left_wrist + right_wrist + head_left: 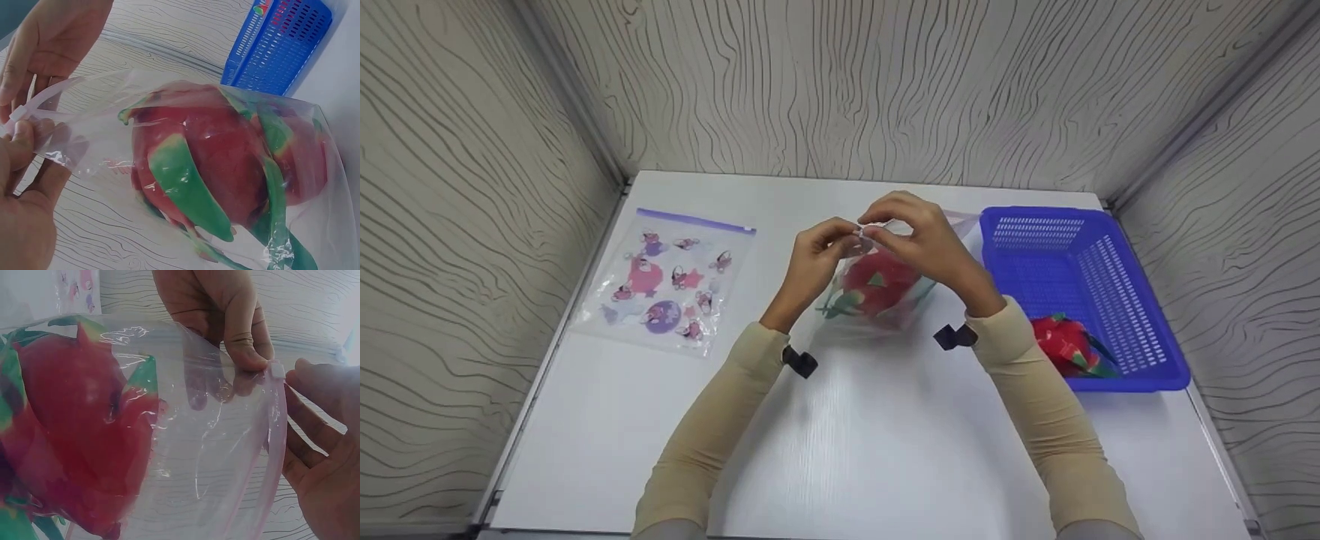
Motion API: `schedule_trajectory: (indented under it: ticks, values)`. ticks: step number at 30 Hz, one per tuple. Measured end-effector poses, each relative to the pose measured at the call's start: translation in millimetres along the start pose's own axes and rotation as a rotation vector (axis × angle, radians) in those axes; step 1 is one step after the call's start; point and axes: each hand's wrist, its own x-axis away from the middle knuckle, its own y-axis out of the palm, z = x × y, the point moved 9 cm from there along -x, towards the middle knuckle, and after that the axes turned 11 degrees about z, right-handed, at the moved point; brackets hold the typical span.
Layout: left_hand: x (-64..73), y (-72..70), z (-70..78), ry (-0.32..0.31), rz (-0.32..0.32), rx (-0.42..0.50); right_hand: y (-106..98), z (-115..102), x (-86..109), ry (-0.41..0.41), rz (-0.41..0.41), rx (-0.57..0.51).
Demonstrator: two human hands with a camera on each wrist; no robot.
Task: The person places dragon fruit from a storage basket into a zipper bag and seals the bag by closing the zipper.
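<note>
A clear zip bag (pixel 112 140) with a pink zip strip (pixel 277 422) hangs upright between the hands in the middle of the table. Red dragon fruits (pixel 208 152) with green scales fill its lower part; at least two show through the film. My left hand (pixel 815 251) pinches the bag's top edge beside the white slider (pixel 278 370). Fingertips of my right hand (pixel 919 229) meet at the same spot, thumb and forefinger on the strip by the slider. Part of the zip is hidden behind the fingers.
On the left of the table lies a flat printed zip bag (pixel 660 281) with a purple strip. A blue plastic basket (pixel 1174 360) stands at the right, with a red and green dragon fruit (pixel 1065 345) in its near left corner. Patterned panels (pixel 810 90) enclose the table.
</note>
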Motion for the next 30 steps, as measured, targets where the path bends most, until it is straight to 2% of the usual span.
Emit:
schedule_trajectory:
  ticks: [6, 13, 19, 30]
  values:
    - [0.2, 0.0, 0.4, 0.005, 0.002, 0.000, 3.8, -0.9, 0.2, -0.008, -0.008, -0.010]
    - [0.6, -0.4, 0.6, 0.001, 0.009, 0.034, 6.7, -0.8, 0.0, -0.011, -0.033, 0.022]
    - [1.4, -1.3, 1.1, 0.003, 0.015, 0.024, 6.4, 1.4, -0.8, 0.004, -0.040, 0.060]
    - [1.4, -2.7, 0.9, -0.025, 0.023, 0.025, 6.3, -4.5, -7.8, 0.000, -0.062, 0.077]
